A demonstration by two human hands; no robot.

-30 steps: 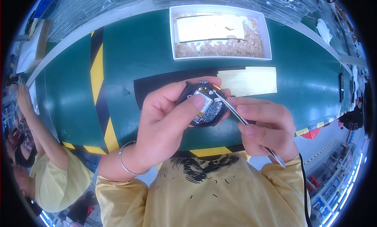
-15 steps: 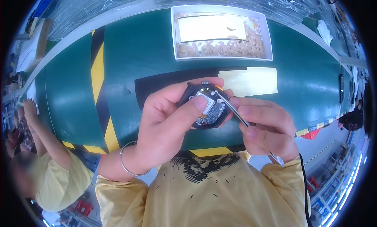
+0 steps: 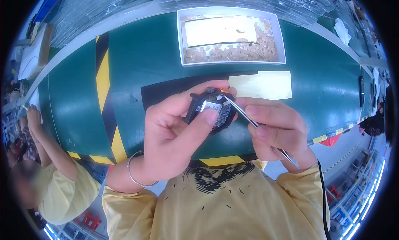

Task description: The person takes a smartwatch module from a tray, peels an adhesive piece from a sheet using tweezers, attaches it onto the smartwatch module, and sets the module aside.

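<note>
My left hand (image 3: 172, 130) grips an opened watch case (image 3: 193, 109) above the green table, its thumb pressed on the silvery rectangular part inside. A circuit board (image 3: 223, 115) shows beside that part, and an orange piece sits at the upper edge near the crown. In my right hand (image 3: 278, 126) is a slim metal tool, apparently tweezers (image 3: 243, 112), pinched between thumb and fingers. Its tip touches or nearly touches the inside of the case near a small white part and the orange piece. The fingers hide the far rim of the case.
A white box (image 3: 181, 36) with many small tan pieces and a pale sheet stands at the back. Behind my hands lie a black strip (image 3: 162, 92) and a pale yellow sheet (image 3: 262, 85). Yellow-black tape (image 3: 104, 74) crosses the green table (image 3: 137, 45). Another person (image 3: 62, 177) is at the left.
The watch case has shifted slightly left and tilted in my left hand. My right hand has moved a little left with the tweezers, whose tip stays near the case's upper edge.
</note>
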